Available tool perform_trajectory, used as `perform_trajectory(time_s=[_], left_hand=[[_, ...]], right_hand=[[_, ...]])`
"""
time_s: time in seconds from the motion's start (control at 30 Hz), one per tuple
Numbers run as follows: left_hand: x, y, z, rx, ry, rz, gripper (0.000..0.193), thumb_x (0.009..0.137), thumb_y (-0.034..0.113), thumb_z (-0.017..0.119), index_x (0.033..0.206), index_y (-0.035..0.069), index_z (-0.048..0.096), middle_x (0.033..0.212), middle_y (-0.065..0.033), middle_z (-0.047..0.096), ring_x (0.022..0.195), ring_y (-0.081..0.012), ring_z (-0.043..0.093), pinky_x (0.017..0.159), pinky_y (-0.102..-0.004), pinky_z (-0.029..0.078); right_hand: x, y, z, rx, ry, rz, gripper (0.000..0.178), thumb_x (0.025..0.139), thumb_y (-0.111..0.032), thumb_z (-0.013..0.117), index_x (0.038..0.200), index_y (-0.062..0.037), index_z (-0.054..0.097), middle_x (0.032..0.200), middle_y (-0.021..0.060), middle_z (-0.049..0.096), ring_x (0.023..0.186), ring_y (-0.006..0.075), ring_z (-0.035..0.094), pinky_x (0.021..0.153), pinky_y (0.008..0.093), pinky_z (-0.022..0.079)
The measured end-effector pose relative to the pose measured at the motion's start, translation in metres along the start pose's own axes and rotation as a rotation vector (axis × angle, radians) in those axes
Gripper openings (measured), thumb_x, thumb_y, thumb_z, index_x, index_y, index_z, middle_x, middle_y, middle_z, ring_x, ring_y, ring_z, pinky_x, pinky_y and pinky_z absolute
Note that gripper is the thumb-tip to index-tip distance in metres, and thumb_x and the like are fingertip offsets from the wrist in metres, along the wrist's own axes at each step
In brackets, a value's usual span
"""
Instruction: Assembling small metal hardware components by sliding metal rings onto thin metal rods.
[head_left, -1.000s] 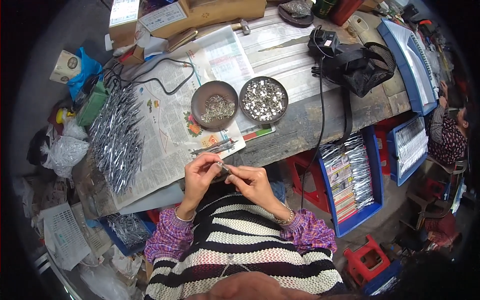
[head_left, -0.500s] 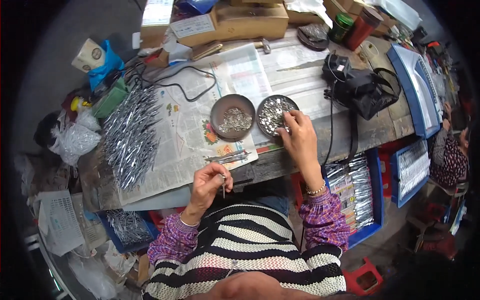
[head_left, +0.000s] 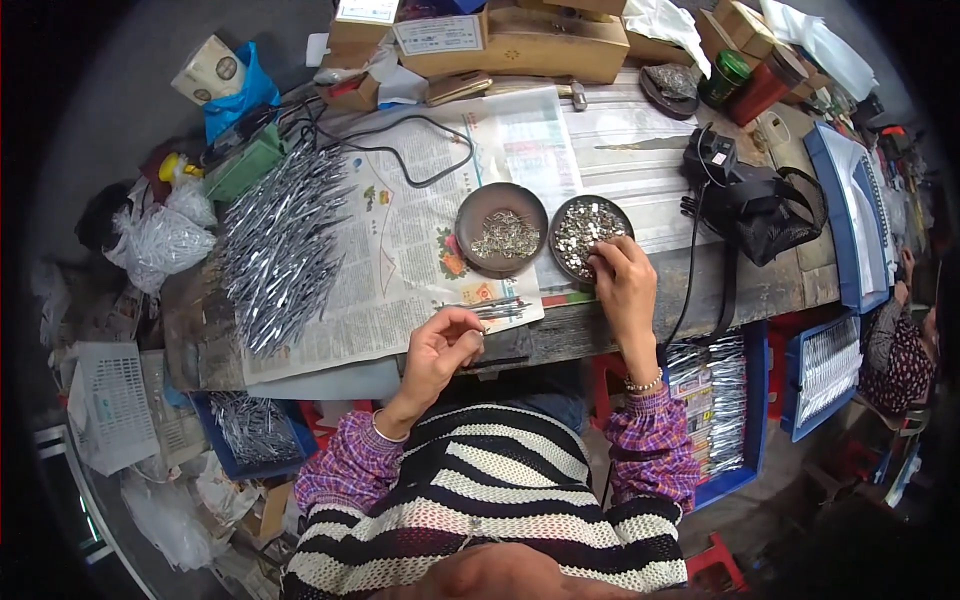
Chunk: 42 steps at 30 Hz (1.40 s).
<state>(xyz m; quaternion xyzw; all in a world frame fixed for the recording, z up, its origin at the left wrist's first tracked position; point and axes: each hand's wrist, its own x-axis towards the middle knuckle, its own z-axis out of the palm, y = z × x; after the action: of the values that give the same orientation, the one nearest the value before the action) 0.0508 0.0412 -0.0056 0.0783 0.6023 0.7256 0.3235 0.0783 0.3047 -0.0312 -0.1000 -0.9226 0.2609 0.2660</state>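
From my feed, right hand [head_left: 628, 285] is nearer: fingers bunched over metal bits [head_left: 580, 225] at right bowl's [head_left: 562, 264] near-right rim, grip can't tell. Left hand [head_left: 440, 352], lower left of bowl, pinches small part [head_left: 484, 331], axis unclear.

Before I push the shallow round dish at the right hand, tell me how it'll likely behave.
The shallow round dish would probably slide rather than tip, being wide and low. Its load of shiny, metal-looking pieces may make it fairly heavy; lying loose, they could shift or spill if jolted.
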Motion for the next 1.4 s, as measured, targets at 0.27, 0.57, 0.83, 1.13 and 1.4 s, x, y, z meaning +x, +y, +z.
perform_trajectory(time_s=[0.27, 0.57, 0.83, 1.13, 1.4], left_hand=[[0.003, -0.005, -0.004, -0.038, -0.021, 0.043, 0.017, 0.085, 0.003, 0.057, 0.102, 0.002, 0.054, 0.083, -0.0032, 0.058, 0.069, -0.0053, 0.051, 0.060, -0.0177, 0.041], [0.001, -0.004, -0.002, 0.026, -0.075, 0.037, 0.022, 0.084, -0.002, 0.056, 0.106, -0.001, 0.056, 0.089, -0.0031, 0.058, 0.073, -0.0066, 0.053, 0.064, -0.0189, 0.044], [0.000, -0.005, 0.003, 0.158, -0.018, 0.132, 0.020, 0.083, -0.004, 0.054, 0.102, -0.002, 0.059, 0.090, -0.0045, 0.060, 0.076, -0.0090, 0.056, 0.066, -0.0208, 0.046], [0.000, -0.002, 0.010, 0.850, 0.070, 0.642, 0.023, 0.076, -0.006, 0.061, 0.097, 0.002, 0.064, 0.089, -0.0115, 0.060, 0.078, -0.0209, 0.061, 0.067, -0.0262, 0.047], [-0.004, -0.014, -0.006, -0.068, -0.082, -0.088, 0.018, 0.083, -0.003, 0.057, 0.099, -0.001, 0.064, 0.088, -0.0022, 0.060, 0.069, -0.0054, 0.051, 0.059, -0.0178, 0.041]], right_hand=[[-0.016, -0.045, -0.006, 0.627, -0.080, 0.215, 0.011, 0.075, 0.002, 0.064, 0.085, 0.0006, 0.066, 0.080, 0.0086, 0.065, 0.067, 0.0132, 0.061, 0.059, 0.0244, 0.048], [-0.064, -0.086, 0.021, 1.293, -0.421, 0.736, 0.014, 0.083, -0.010, 0.063, 0.092, 0.0002, 0.065, 0.081, 0.0024, 0.065, 0.069, 0.0066, 0.058, 0.059, 0.0192, 0.047], [-0.070, -0.086, 0.026, 1.380, -0.423, 0.814, 0.016, 0.083, -0.010, 0.063, 0.095, 0.0013, 0.064, 0.077, 0.0021, 0.063, 0.066, 0.0060, 0.057, 0.057, 0.0190, 0.048], [-0.075, -0.090, 0.028, 1.364, -0.357, 0.846, 0.014, 0.082, -0.007, 0.064, 0.093, 0.0020, 0.064, 0.075, 0.0016, 0.062, 0.063, 0.0061, 0.057, 0.055, 0.0192, 0.048], [-0.072, -0.091, 0.020, 1.198, -0.321, 0.637, 0.009, 0.078, -0.006, 0.067, 0.081, 0.0032, 0.065, 0.074, 0.0014, 0.062, 0.060, 0.0056, 0.055, 0.052, 0.0191, 0.045]])
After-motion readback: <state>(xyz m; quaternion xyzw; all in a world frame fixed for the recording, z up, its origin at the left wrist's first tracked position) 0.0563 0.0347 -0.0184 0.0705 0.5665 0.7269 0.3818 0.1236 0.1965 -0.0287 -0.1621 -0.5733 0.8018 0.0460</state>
